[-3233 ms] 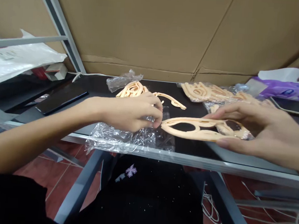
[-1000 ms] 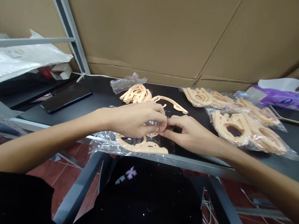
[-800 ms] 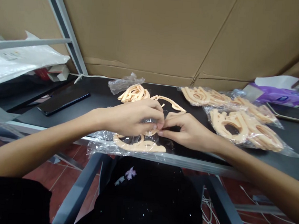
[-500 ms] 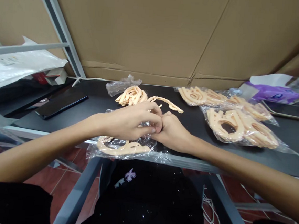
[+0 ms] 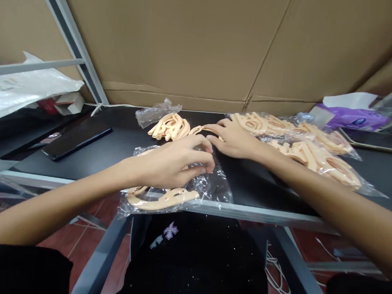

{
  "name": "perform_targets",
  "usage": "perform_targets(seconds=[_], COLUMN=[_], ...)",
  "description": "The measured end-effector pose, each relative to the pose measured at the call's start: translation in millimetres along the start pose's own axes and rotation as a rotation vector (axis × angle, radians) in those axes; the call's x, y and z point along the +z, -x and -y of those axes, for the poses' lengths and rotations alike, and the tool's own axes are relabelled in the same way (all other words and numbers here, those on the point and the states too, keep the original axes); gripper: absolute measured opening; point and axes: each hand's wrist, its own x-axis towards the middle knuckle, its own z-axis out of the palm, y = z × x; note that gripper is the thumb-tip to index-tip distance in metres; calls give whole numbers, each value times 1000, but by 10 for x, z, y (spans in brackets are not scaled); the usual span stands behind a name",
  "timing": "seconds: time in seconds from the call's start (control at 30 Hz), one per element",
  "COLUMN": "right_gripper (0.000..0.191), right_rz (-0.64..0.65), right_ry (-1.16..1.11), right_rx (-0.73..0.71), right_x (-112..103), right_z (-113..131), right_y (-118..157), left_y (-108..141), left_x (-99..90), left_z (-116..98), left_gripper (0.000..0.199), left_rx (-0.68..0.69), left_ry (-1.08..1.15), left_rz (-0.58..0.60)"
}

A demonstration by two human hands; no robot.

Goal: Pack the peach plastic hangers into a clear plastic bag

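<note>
My left hand is over a clear plastic bag at the table's front edge, fingers curled towards the thumb and seemingly gripping its film. Inside that bag lies a beige folding hanger, partly covered by the hand. Farther back, my right hand reaches out palm down, fingers apart, its tips at a loose beige hanger; most of that hanger is hidden under the hand. Just left of it sits a pile of loose beige hangers.
Filled bags of hangers lie right, partly behind my right forearm. A crumpled clear bag is behind the pile. A black phone rests left. A purple tissue pack stands back right, before the cardboard wall.
My right hand has left my left hand and the bag, moving back to the loose hanger. The left hand has stayed over the bag, whose film now spreads out to the right.
</note>
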Motion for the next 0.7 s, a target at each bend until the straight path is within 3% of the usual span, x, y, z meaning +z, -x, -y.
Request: perform_targets(seconds=[0.1, 0.2, 0.37, 0.53, 0.63, 0.7], right_gripper=[56, 50, 40, 36, 28, 43], right_rz=[67, 151, 209, 215, 164, 124], right_ry=[46, 1, -26, -123, -116, -44], right_rx=[35, -32, -126, -185, -137, -71], right_x=[112, 128, 94, -26, -116, -181], right_z=[61, 112, 103, 0, -95, -145], right_y=[-145, -242, -276, -194, -81, 12], left_y=[-24, 47, 447, 857, 904, 878], left_x=[53, 29, -137, -192, -162, -149], left_z=[9, 7, -47, -67, -66, -72], left_gripper=[23, 24, 34, 47, 50, 50], left_rx=[10, 15, -151, -342, -332, -337], left_ry=[-27, -25, -52, -150, -162, -155], left_rz=[10, -8, -63, 26, 134, 187])
